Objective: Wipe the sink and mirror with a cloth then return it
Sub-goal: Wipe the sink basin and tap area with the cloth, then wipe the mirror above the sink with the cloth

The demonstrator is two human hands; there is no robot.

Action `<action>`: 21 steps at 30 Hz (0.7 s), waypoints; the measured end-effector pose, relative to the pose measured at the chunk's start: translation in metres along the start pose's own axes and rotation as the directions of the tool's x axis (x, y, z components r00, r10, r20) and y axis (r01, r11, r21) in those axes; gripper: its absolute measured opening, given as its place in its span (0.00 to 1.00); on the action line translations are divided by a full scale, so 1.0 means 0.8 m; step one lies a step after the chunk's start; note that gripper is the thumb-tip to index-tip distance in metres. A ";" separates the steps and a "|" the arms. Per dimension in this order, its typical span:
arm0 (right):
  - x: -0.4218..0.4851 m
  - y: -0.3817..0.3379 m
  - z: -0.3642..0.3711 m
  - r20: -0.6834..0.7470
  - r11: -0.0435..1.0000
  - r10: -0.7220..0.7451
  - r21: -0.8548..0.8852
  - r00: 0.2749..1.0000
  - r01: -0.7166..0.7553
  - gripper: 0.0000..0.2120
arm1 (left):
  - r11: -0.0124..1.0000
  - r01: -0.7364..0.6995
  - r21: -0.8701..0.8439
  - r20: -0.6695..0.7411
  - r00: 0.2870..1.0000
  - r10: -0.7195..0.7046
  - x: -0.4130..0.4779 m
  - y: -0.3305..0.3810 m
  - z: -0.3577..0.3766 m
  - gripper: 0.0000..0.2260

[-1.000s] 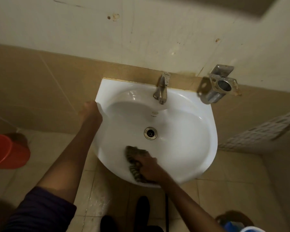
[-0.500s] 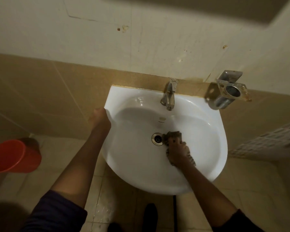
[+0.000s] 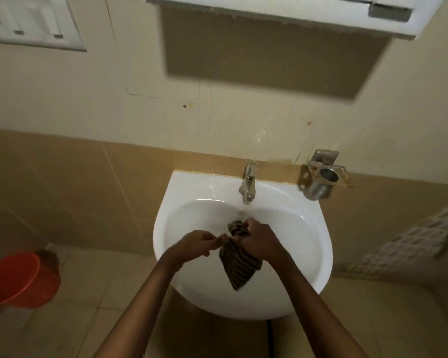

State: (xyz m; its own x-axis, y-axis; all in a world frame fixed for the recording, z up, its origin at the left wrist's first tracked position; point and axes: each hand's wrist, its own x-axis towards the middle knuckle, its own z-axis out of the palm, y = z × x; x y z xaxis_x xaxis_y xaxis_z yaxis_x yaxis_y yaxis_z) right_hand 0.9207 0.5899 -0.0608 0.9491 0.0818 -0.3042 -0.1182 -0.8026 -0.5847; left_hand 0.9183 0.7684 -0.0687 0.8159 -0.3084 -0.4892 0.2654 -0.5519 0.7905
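A white wall-hung sink fills the middle of the head view, with a metal tap at its back. Over the basin my right hand grips a dark striped cloth, which hangs down from the fist. My left hand is just left of it, fingertips pinching the cloth's edge. The drain is hidden behind the hands and cloth. At the top edge a white ledge juts from the wall; no mirror glass is visible.
A metal cup holder is fixed to the wall right of the tap. An orange bucket stands on the tiled floor at the left. A switch plate is at the top left. A patterned surface lies at the right.
My left hand left the sink's left rim and came to the cloth. My right hand lifted the cloth off the basin floor near the drain. The view tilted up, showing more wall.
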 end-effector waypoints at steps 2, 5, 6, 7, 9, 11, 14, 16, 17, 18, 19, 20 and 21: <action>-0.010 -0.013 -0.040 -0.077 0.999 -0.045 0.014 0.996 0.046 0.20 | 0.980 -0.094 -0.176 0.021 0.995 0.099 -0.006 0.024 0.007 0.15; -0.028 -0.029 -0.092 -0.129 0.993 -0.105 0.034 0.986 0.111 0.15 | 0.903 -0.246 -0.351 -0.056 0.969 0.242 -0.008 0.059 0.012 0.07; -0.035 -0.032 -0.109 -0.121 0.991 -0.129 0.027 0.984 0.134 0.15 | 0.883 -0.259 -0.392 -0.082 0.966 0.247 -0.007 0.070 0.013 0.11; -0.041 -0.036 -0.125 -0.110 0.986 -0.161 0.027 0.981 0.165 0.15 | 0.888 -0.264 -0.376 -0.119 0.964 0.237 -0.006 0.081 0.012 0.15; -0.050 -0.042 -0.153 -0.098 0.968 -0.237 0.062 0.967 0.243 0.15 | 0.918 -0.302 -0.257 -0.188 0.947 0.259 -0.005 0.103 0.011 0.19; -0.057 -0.048 -0.177 -0.119 0.946 -0.302 0.084 0.946 0.313 0.15 | 0.910 -0.361 -0.205 -0.231 0.921 0.313 -0.007 0.124 0.011 0.11; -0.058 -0.053 -0.203 -0.190 0.927 -0.346 0.085 0.919 0.366 0.15 | 0.851 -0.468 -0.239 -0.250 0.876 0.412 -0.012 0.146 0.013 0.06; -0.058 -0.052 -0.210 -0.251 0.923 -0.333 0.108 0.909 0.369 0.15 | 0.769 -0.525 -0.364 -0.196 0.851 0.488 -0.015 0.156 0.016 0.05; -0.059 -0.051 -0.211 -0.278 0.921 -0.325 0.124 0.904 0.370 0.14 | 0.733 -0.531 -0.425 -0.184 0.844 0.505 -0.016 0.160 0.017 0.06; -0.060 -0.049 -0.210 -0.294 0.916 -0.321 0.146 0.900 0.374 0.13 | 0.705 -0.530 -0.472 -0.189 0.841 0.507 -0.017 0.162 0.018 0.07; -0.061 -0.046 -0.210 -0.297 0.908 -0.322 0.173 0.899 0.382 0.12 | 0.682 -0.531 -0.503 -0.210 0.841 0.499 -0.017 0.163 0.019 0.07; -0.062 -0.043 -0.209 -0.284 0.899 -0.324 0.206 0.903 0.387 0.11 | 0.658 -0.536 -0.529 -0.241 0.838 0.489 -0.016 0.163 0.019 0.07; -0.063 -0.039 -0.207 -0.249 0.891 -0.321 0.246 0.914 0.381 0.12 | 0.629 -0.548 -0.552 -0.279 0.832 0.480 -0.015 0.163 0.018 0.07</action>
State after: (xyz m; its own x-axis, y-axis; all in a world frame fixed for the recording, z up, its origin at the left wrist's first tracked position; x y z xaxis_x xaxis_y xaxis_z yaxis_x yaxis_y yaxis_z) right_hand 0.9250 0.5131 0.0977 0.9778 0.1855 0.0971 0.1839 -0.5388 -0.8221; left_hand 0.9359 0.6889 0.0352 0.9491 -0.3057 0.0754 0.0034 0.2494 0.9684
